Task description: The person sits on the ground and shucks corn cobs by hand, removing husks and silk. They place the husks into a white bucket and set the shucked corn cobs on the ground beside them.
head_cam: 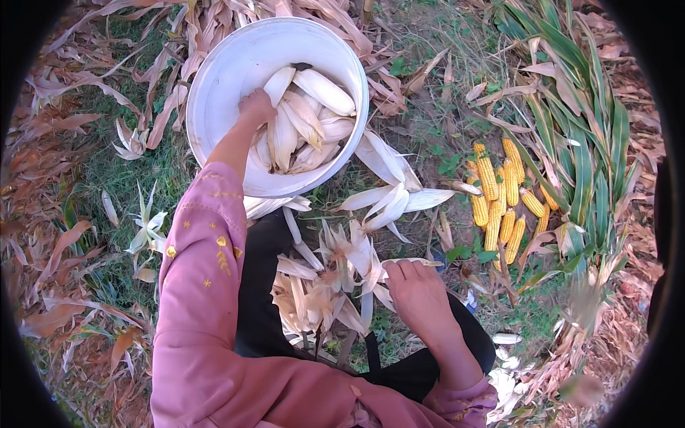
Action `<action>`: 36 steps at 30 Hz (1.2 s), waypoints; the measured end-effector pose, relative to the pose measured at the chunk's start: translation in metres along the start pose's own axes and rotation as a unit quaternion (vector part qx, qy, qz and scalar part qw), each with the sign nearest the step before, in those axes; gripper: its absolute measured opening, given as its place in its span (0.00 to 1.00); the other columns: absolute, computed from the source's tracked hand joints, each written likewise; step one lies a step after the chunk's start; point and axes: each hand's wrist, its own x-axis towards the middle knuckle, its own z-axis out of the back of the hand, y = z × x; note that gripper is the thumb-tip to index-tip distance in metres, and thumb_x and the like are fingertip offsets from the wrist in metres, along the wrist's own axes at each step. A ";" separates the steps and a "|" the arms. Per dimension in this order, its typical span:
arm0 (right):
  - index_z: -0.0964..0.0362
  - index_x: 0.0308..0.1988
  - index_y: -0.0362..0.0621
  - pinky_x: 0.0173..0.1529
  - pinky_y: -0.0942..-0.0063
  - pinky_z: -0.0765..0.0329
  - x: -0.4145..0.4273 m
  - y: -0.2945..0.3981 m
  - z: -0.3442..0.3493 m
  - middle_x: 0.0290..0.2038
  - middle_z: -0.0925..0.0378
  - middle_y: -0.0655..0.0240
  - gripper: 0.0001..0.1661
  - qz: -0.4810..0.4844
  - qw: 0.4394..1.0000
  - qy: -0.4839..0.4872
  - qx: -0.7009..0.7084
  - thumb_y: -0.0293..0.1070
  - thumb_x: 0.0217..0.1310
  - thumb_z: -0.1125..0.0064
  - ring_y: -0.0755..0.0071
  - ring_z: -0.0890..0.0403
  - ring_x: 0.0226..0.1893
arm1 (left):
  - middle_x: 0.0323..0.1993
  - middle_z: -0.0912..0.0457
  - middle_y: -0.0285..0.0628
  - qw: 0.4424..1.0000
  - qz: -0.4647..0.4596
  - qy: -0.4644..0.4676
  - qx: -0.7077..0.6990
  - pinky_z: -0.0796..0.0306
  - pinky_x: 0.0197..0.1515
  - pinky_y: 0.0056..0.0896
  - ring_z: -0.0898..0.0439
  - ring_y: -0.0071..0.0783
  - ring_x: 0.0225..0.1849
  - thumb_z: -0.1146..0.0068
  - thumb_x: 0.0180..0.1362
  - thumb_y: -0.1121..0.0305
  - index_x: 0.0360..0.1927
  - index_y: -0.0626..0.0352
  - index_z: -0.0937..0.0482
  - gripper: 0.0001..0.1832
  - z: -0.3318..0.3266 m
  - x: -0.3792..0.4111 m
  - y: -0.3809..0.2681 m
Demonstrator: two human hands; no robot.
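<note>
My left hand (258, 107) reaches into a white plastic bucket (222, 69) and touches an ear of corn in its dry husk (280, 85). Its fingertips are partly hidden, so a firm grip cannot be made out. Several more unshucked ears (325, 92) lie in the bucket. My right hand (420, 291) hovers over my right knee with curled fingers. A pale strip of husk (415, 262) shows at its knuckles; whether the fingers hold anything cannot be told. Torn, opened husks (299, 299) are heaped on the ground between my legs.
Several bare yellow corn cobs (492, 184) lie piled on the ground to the right. Beyond them lean green corn leaves (583, 155). Spread white husks (393, 198) lie between bucket and pile. Dry stalks and leaves (69, 187) cover the ground at left.
</note>
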 end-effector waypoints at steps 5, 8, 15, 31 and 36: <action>0.33 0.37 0.41 0.39 0.70 0.29 0.002 0.003 -0.006 0.29 0.31 0.66 0.13 -0.008 1.000 0.015 -0.008 0.26 0.46 0.50 0.66 0.26 0.34 | 0.51 0.30 0.54 0.999 0.015 -0.012 -0.030 0.34 0.54 0.44 0.30 0.47 0.54 0.37 0.38 0.50 0.55 0.68 0.38 0.43 0.012 -0.018 0.002; 0.33 0.37 0.42 0.39 0.70 0.29 0.003 0.004 -0.003 0.29 0.31 0.66 0.12 -0.008 1.000 -0.004 -0.005 0.26 0.46 0.49 0.66 0.26 0.34 | 0.50 0.29 0.55 0.987 0.039 -0.001 -0.158 0.34 0.54 0.41 0.29 0.46 0.53 0.37 0.37 0.52 0.55 0.68 0.37 0.43 0.015 -0.031 0.006; 0.33 0.36 0.41 0.43 0.65 0.27 -0.003 -0.003 -0.004 0.30 0.28 0.63 0.11 -0.031 0.997 -0.059 0.026 0.27 0.48 0.50 0.61 0.24 0.36 | 0.39 0.27 0.50 0.833 -0.043 0.089 -0.545 0.25 0.32 0.33 0.23 0.35 0.34 0.40 0.45 0.62 0.53 0.68 0.39 0.34 0.111 -0.118 0.020; 0.41 0.53 0.35 0.45 0.70 0.25 0.008 -0.036 0.036 0.43 0.25 0.53 0.33 -0.093 0.628 -0.445 0.632 0.45 0.55 0.41 0.65 0.22 0.42 | 0.42 0.30 0.46 0.594 -0.246 0.278 -0.714 0.20 0.33 0.40 0.22 0.37 0.36 0.45 0.55 0.65 0.50 0.59 0.41 0.23 0.111 -0.375 -0.172; 0.36 0.47 0.35 0.39 0.76 0.26 -0.005 -0.047 0.047 0.34 0.25 0.63 0.26 -0.162 0.641 -0.411 0.628 0.39 0.53 0.37 0.75 0.25 0.33 | 0.43 0.28 0.47 0.597 -0.271 0.291 -0.696 0.24 0.37 0.34 0.20 0.37 0.35 0.41 0.53 0.66 0.50 0.60 0.42 0.26 0.100 -0.366 -0.183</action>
